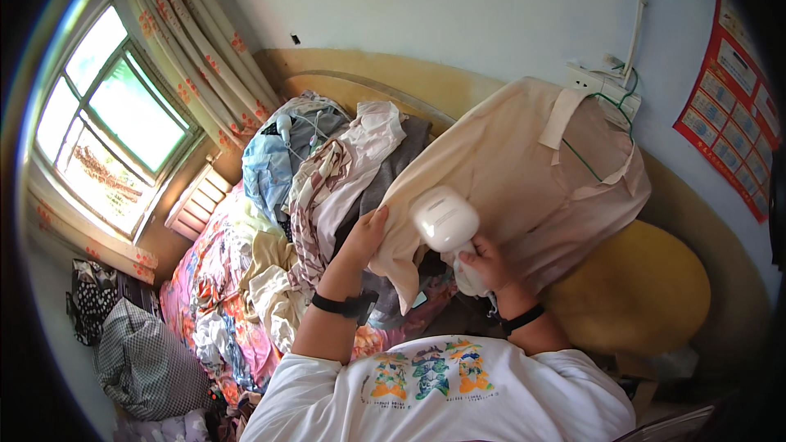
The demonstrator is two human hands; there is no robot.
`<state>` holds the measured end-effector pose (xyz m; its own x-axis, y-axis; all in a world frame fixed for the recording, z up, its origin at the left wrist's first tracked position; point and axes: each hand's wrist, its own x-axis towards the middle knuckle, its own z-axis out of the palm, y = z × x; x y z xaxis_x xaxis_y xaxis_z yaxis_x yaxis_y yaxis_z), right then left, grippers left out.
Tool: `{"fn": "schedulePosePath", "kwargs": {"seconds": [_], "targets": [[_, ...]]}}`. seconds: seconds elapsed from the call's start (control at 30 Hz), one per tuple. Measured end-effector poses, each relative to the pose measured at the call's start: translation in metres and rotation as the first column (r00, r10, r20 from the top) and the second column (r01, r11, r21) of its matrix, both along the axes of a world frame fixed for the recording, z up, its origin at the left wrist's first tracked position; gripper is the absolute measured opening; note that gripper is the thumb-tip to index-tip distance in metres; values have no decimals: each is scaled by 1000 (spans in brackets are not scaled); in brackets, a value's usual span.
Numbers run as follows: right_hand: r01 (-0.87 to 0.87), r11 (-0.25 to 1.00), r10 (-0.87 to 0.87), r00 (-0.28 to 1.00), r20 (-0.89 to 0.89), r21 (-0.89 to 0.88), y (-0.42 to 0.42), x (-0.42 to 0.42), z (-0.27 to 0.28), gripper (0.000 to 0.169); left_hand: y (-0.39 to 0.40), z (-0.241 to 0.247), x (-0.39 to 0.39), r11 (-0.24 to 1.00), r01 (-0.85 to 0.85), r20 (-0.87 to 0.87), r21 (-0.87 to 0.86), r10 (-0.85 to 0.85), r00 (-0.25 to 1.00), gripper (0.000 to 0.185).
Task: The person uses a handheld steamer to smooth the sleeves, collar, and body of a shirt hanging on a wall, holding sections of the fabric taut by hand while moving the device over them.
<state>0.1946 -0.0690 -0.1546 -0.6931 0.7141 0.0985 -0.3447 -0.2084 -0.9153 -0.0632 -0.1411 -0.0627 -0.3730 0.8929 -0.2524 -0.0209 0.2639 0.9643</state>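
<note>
A light peach collared shirt (491, 141) hangs from a green wire hanger (620, 104) against the wall. My left hand (370, 234) pinches the shirt's edge at its left side and holds the cloth out. In my right hand (487, 261) is the handle of a white handheld garment steamer (445, 218), its rounded head over the lower part of the shirt. The side of the steamer facing the cloth is hidden, and no steam can be made out.
Piled clothes (368, 147) cover the bed, which has a floral sheet (184, 276). A round yellow stool or tabletop (632, 288) stands at right. A power socket (583, 80) and cables are on the wall behind the hanger. Checked bag (147, 362) stands at lower left, below the window.
</note>
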Motion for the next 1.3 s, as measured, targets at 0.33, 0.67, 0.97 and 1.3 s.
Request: {"fn": "schedulePosePath", "kwargs": {"seconds": [0.33,0.67,0.97,1.3], "targets": [[267,959,-275,958,-77,-98,44,21,12,28,3,5,3,997,-70,-19,27,71,997,48],[163,986,-162,986,-34,33,50,8,2,34,22,-6,-11,981,-165,172,103,146,974,46],[226,954,-237,971,35,196,82,14,28,31,46,-3,-12,933,-200,225,300,134,965,24],[218,974,-215,975,-55,55,124,14,50,33,77,9,-23,920,-222,297,324,124,947,40]]}}
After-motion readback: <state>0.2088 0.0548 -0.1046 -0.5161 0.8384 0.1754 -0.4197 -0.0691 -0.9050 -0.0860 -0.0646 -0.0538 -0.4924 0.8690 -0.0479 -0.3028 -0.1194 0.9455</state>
